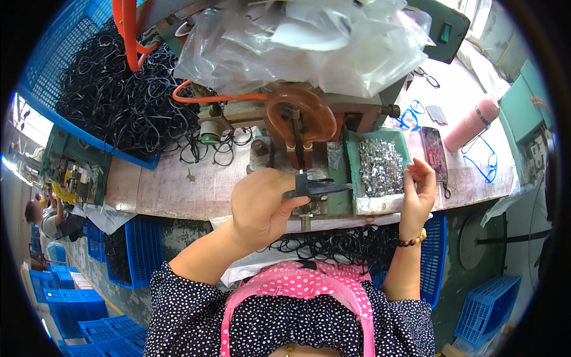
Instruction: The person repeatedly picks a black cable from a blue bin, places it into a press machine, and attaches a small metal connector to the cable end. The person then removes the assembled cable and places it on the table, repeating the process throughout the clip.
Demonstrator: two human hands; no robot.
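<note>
Left hand (260, 205), at the centre of the frame, is clenched around a black plastic frame piece (315, 189), gripping it between thumb and curled fingers so that its free end lies level and points toward the right, directly below the brown press head (300, 119) of the small bench machine; holding it flat there seems meant to line the piece up with the tool above. Right hand (418, 193), at centre right, is lifted beside the green tray (352, 172) with its fingertips pinched together; whether a small metal part sits between them is too small to tell. Its position right at the tray's edge fits picking from the heap.

That tray, just right of the machine, holds a pile of small silvery metal parts (380, 166). In the upper left of the frame a blue crate (44, 83) is heaped with black plastic frames (125, 95), some spilling onto the worn desk (172, 190). More black frames (333, 244) lie along the desk's near edge, above the person's lap. Clear plastic bags (309, 41) are draped over the machine at the top. On the right side of the desk lie a phone (433, 152) and a pink bottle (473, 122).
</note>
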